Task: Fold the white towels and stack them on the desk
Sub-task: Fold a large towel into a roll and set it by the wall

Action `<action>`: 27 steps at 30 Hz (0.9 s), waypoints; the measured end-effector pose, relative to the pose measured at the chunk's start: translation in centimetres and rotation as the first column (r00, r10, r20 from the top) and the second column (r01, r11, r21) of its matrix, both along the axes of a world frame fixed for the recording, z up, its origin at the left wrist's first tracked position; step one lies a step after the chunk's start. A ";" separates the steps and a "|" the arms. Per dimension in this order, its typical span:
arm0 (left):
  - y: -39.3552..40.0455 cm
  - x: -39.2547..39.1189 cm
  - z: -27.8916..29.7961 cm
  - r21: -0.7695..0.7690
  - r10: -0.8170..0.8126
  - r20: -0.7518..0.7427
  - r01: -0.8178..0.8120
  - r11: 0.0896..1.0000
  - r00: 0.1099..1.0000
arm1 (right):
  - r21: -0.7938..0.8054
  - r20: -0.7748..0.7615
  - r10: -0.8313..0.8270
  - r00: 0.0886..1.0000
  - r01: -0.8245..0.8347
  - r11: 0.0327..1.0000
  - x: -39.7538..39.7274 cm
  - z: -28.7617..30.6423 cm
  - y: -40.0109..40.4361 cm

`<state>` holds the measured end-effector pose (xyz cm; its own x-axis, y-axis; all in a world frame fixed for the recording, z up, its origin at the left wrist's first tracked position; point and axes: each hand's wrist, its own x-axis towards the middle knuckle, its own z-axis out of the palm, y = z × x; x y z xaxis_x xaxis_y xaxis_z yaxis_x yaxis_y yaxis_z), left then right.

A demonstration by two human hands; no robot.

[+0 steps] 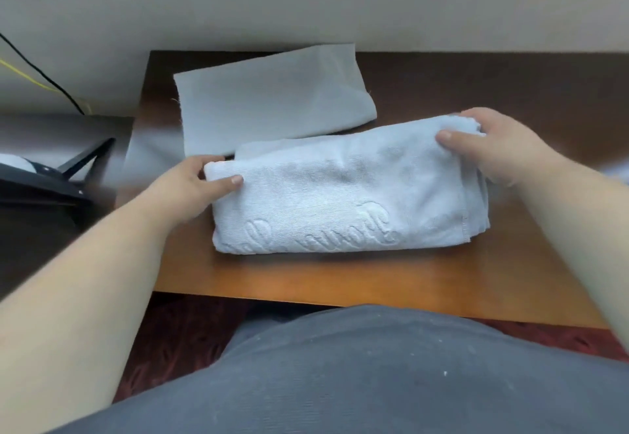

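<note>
While both hands pinch folded towel (347,192) ends, L (190,185), R (500,144), thumbs on top

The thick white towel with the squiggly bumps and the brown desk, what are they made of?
The thick white folded towel looks like soft terry cotton: a fuzzy looped pile with raised, embossed lettering and a stitched hem. The brown desk looks like varnished wood or wood veneer, smooth, with a soft sheen; which one cannot be told.
</note>
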<state>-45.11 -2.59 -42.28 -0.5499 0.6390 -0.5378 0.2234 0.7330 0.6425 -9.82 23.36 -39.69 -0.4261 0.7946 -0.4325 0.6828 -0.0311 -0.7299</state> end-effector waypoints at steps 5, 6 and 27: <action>-0.6 0.9 -1.1 0.212 0.116 0.215 -0.163 0.964 0.970 | 0.248 -0.121 -0.071 0.990 0.099 0.964 0.9 0.4 -3.4; -0.4 1.2 -1.0 0.265 0.149 0.216 -0.205 0.942 0.965 | 0.241 -0.150 -0.121 0.981 0.155 0.958 1.2 0.6 -3.8; 2.9 5.1 -0.5 -0.182 0.476 0.199 -0.445 0.877 0.857 | -0.472 0.076 -0.420 0.904 0.404 0.784 2.4 -2.4 -2.7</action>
<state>-40.03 0.27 -42.81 -0.6149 0.2628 -0.7435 -0.3025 0.7921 0.5301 -7.38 20.71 -42.06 -0.1245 0.6039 -0.7873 0.5036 -0.6452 -0.5745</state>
